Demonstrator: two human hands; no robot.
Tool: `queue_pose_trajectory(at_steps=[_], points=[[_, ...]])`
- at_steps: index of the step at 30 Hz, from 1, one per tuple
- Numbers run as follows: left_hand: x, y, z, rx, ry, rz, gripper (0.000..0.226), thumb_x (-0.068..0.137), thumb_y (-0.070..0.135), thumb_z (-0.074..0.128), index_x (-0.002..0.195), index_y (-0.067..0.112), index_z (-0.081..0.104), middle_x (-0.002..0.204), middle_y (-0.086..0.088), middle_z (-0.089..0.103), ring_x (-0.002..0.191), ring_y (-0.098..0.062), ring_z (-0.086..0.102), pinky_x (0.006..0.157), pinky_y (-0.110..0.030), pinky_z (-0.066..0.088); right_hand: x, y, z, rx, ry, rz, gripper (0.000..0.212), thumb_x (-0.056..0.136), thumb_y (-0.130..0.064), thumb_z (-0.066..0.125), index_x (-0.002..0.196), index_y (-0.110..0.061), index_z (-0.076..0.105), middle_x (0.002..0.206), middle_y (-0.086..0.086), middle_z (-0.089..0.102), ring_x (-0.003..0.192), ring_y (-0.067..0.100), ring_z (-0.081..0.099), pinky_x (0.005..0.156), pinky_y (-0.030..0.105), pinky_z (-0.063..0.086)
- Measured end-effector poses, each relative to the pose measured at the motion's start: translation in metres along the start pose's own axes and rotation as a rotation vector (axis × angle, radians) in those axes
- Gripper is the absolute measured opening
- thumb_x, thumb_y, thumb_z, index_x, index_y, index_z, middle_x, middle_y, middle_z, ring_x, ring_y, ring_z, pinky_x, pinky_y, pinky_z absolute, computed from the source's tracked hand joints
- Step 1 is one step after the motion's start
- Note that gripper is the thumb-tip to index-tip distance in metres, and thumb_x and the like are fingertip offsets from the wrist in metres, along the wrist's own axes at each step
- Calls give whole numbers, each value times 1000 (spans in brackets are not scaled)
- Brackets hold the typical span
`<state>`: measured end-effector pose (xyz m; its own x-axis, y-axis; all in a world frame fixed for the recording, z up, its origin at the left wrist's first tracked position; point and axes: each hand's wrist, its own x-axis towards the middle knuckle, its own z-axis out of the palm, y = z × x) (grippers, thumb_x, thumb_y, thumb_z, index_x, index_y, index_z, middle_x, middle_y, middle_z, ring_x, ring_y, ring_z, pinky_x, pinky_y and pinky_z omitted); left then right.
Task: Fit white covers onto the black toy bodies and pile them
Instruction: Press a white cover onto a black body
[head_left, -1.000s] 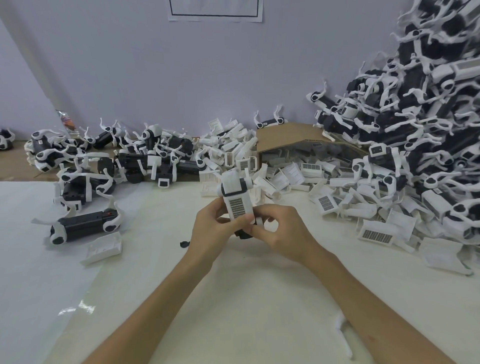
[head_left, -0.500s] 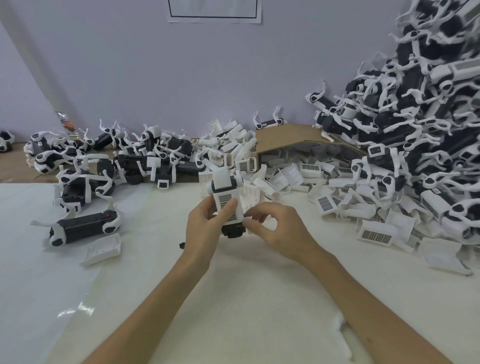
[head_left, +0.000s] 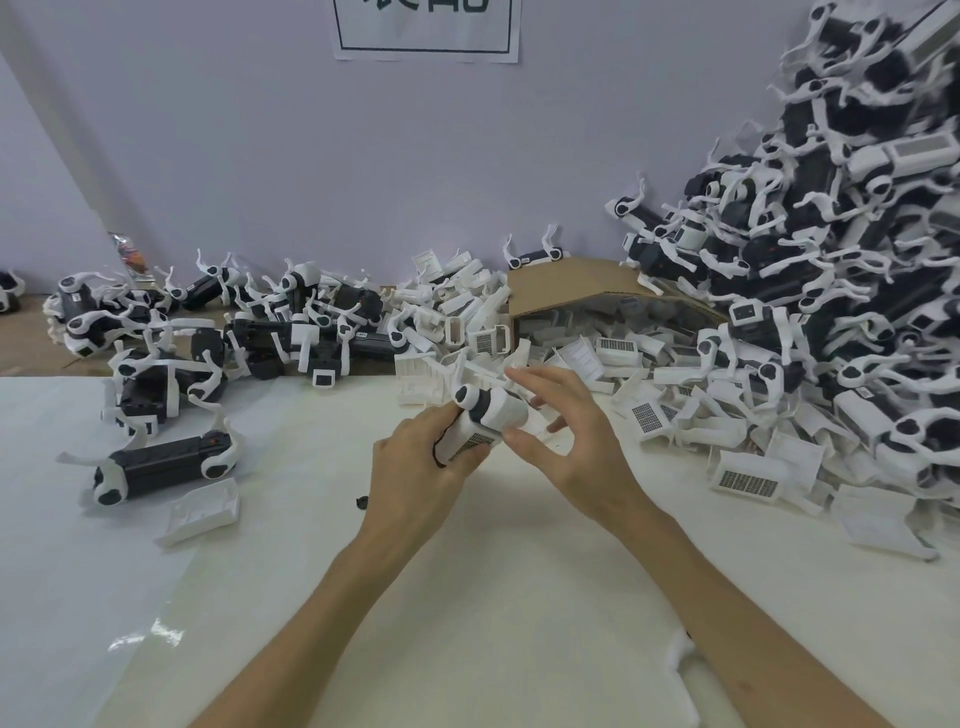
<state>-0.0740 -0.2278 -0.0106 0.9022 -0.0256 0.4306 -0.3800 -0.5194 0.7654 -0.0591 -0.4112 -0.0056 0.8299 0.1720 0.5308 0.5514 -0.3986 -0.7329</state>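
Covered toy body (head_left: 491, 418) sits tilted just above table (head_left: 467, 597) centre, in L hand (head_left: 421, 467), fingers curled round its lower end. R hand (head_left: 566, 441) just beside it on the right, fingers spread loose, thumb tip against it. Toy pile (head_left: 831, 260) well apart, far right.

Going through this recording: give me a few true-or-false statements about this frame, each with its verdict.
1. The left hand grips a toy wearing a white cover. True.
2. The tallest pile of toys rises on the person's left. False: it rises on the right.
3. Beside the brown cardboard lie loose white covers. True.
4. The wall is bare. False: a printed sheet hangs on it.
5. The lone black toy body near the left edge has its cover fitted. False: its back is bare, and a loose cover lies in front of it.
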Motion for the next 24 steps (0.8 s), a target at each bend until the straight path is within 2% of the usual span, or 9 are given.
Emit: queue_pose_trajectory(at_steps=[4, 6, 8, 11, 12, 16, 19, 22, 24], points=[[0, 0, 2, 140, -33, 34, 15, 93, 28, 69, 88, 31, 55, 81, 14, 61, 84, -17, 55, 85, -51, 48, 1, -2, 0, 42, 24, 25, 33, 82, -35, 72, 114, -33, 68, 118, -12, 60, 94, 10, 61, 77, 28, 51], [0, -1, 2, 142, -14, 36, 10, 92, 32, 70, 101, 31, 64, 90, 16, 64, 89, -15, 54, 89, -48, 46, 2, -2, 0, 104, -1, 72, 29, 82, -34, 71, 110, -31, 66, 106, -18, 65, 86, 7, 62, 73, 24, 51], [0, -1, 2, 164, 16, 3, 31, 89, 36, 73, 119, 31, 68, 109, 18, 64, 101, -13, 53, 96, -41, 41, 3, 0, -1, 123, -15, 105, 26, 82, -33, 70, 106, -29, 62, 98, -22, 65, 79, 7, 61, 71, 23, 51], [1, -2, 0, 187, 100, -20, 31, 91, 32, 71, 122, 28, 68, 122, 13, 58, 114, -15, 51, 99, -37, 37, 5, 5, -5, 140, -54, 206, 32, 83, -26, 72, 111, -28, 57, 92, -9, 66, 72, 24, 58, 73, 39, 53], [2, -4, -1, 159, 119, -38, 28, 93, 29, 69, 121, 26, 68, 124, 10, 57, 117, -15, 52, 99, -37, 38, 6, 7, -5, 128, -85, 244, 37, 85, -21, 73, 116, -29, 55, 93, -2, 66, 69, 23, 57, 74, 42, 53], [3, -6, -3, -58, 143, -162, 22, 99, 26, 61, 121, 29, 60, 129, 11, 48, 117, -11, 54, 85, -24, 42, 7, 7, -3, 144, -116, 319, 33, 92, -15, 68, 121, -30, 63, 97, 17, 66, 62, 15, 57, 65, 27, 51], [2, -6, -2, -175, 218, -185, 20, 103, 25, 52, 121, 27, 58, 131, 9, 47, 115, -8, 56, 75, -13, 39, 12, 2, -11, 319, -68, 389, 18, 95, -14, 64, 112, -18, 70, 87, 17, 67, 56, 21, 59, 62, 29, 53], [0, -5, -4, -201, 350, -127, 16, 103, 20, 49, 116, 26, 57, 127, 8, 47, 104, 3, 55, 80, -17, 40, 19, -4, -31, 443, -123, 469, 15, 97, -15, 61, 107, -16, 72, 85, 13, 68, 59, 25, 62, 61, 29, 55], [1, -4, -4, -225, 406, -127, 15, 103, 17, 49, 112, 26, 57, 124, 7, 46, 101, 1, 55, 88, -31, 44, 29, -9, -46, 438, -153, 533, 15, 96, -17, 62, 109, -14, 70, 84, 15, 67, 60, 25, 62, 61, 29, 55]])
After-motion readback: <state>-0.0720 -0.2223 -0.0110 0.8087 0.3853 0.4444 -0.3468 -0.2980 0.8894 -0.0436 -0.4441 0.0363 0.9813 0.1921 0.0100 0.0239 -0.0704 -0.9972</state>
